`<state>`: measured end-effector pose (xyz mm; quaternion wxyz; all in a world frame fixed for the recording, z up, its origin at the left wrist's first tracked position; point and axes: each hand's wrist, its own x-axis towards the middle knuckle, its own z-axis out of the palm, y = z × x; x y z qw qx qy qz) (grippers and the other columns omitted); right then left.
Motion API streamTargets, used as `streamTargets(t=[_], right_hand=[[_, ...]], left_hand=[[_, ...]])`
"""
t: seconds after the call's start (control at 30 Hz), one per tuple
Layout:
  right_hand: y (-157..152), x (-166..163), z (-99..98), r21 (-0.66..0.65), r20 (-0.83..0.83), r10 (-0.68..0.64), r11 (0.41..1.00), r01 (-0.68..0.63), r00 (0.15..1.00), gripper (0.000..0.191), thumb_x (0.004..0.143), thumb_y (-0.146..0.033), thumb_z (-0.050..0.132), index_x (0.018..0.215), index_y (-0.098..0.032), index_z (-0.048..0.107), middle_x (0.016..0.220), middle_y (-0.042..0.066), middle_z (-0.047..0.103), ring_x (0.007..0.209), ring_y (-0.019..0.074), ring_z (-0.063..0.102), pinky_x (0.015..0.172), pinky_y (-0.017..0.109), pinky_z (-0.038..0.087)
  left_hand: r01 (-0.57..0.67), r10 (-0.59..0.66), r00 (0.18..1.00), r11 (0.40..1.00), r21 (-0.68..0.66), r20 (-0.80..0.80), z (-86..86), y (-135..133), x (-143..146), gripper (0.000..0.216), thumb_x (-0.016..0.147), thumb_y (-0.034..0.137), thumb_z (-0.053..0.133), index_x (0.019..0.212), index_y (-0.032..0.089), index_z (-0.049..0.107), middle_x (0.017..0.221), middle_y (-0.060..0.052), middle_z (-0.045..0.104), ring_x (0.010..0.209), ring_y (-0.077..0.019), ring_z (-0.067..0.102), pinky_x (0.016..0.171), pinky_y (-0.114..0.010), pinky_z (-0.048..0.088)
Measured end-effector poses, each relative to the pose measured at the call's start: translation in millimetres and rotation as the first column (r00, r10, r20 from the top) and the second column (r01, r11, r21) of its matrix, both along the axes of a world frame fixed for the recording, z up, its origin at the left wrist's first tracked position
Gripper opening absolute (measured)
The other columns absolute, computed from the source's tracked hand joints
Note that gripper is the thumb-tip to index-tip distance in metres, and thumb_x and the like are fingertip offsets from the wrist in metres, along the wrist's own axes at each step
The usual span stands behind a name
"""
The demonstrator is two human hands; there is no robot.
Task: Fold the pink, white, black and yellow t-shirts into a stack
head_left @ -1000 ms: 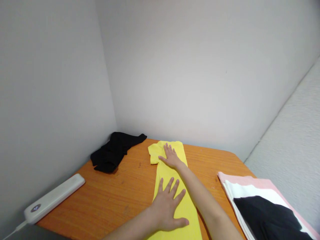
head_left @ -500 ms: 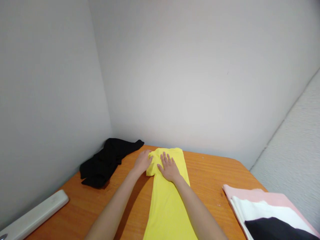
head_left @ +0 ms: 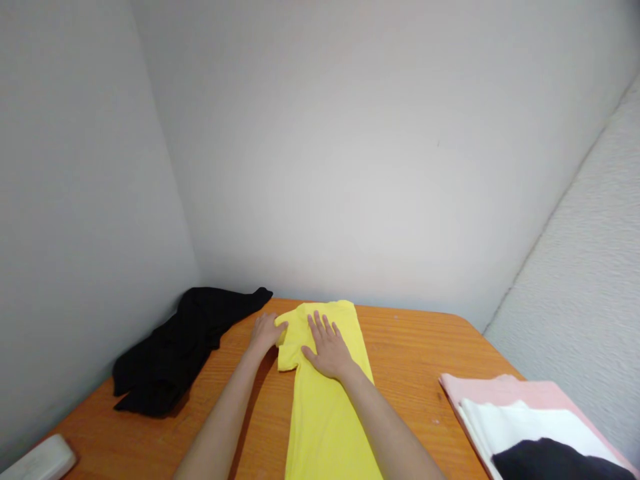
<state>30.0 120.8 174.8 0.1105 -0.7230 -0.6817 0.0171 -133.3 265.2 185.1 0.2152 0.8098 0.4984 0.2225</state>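
A yellow T-shirt (head_left: 327,427) lies lengthwise on the wooden table, folded into a long narrow strip with one short sleeve sticking out to the left. At that sleeve, my left hand (head_left: 265,333) is closed on the edge, its thumb on top of the fabric and the other fingers partly hidden. Flat on the upper part of the shirt rests my right hand (head_left: 329,350), palm down and fingers spread. The near end of the shirt runs out of the bottom of the view.
A crumpled black garment (head_left: 185,347) lies at the back left by the wall. Folded pink (head_left: 525,390), white (head_left: 530,427) and black (head_left: 555,461) cloths are stacked at the right. A white object (head_left: 43,460) sits at the lower left. Walls border the wooden table (head_left: 405,340).
The sleeve has been drawn out to the left by my left hand and lies flatter. My right hand stays pressed on the shirt. The view has shifted slightly to the right.
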Motion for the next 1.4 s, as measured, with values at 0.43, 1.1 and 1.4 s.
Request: streamTargets(t=[0.43,1.1,1.4], right_hand=[[-2,-10,6.0,-0.018,0.020,0.092,0.996,-0.092,0.996,0.086,0.093,-0.065,0.024,0.153,-0.006,0.009,0.157,0.012,-0.003,0.146,0.0246,-0.006,0.118,0.045,-0.002],[-14,-69,15.0,-0.243,0.129,-0.088,0.963,0.118,0.988,0.062,0.092,-0.039,0.035,0.146,-0.008,0.038,0.149,0.021,0.033,0.140,0.0412,0.022,0.105,0.062,0.027],[-25,-105,1.5,-0.385,0.177,-0.214,0.883,0.268,0.961,0.069,0.082,-0.041,0.055,0.147,-0.024,0.038,0.153,0.015,0.018,0.139,0.0420,0.025,0.096,0.069,0.033]], left_hand=[[0.156,0.033,0.886,0.919,-0.363,0.463,24.4,-12,8,0.017,0.084,0.033,0.057,0.085,0.020,0.045,0.061,0.004,0.058,0.049,-0.0121,0.057,0.049,-0.021,0.042],[0.468,-0.178,0.787,0.796,-0.384,0.590,9.8,-33,39,0.009,0.082,0.018,0.051,0.091,0.017,0.053,0.085,-0.007,0.073,0.078,-0.0153,0.065,0.075,-0.029,0.048],[0.517,-0.413,0.826,0.827,-0.222,0.383,-2.0,-33,41,0.045,0.061,-0.004,0.040,0.098,0.017,0.057,0.100,-0.006,0.068,0.095,-0.0150,0.062,0.091,-0.031,0.047]])
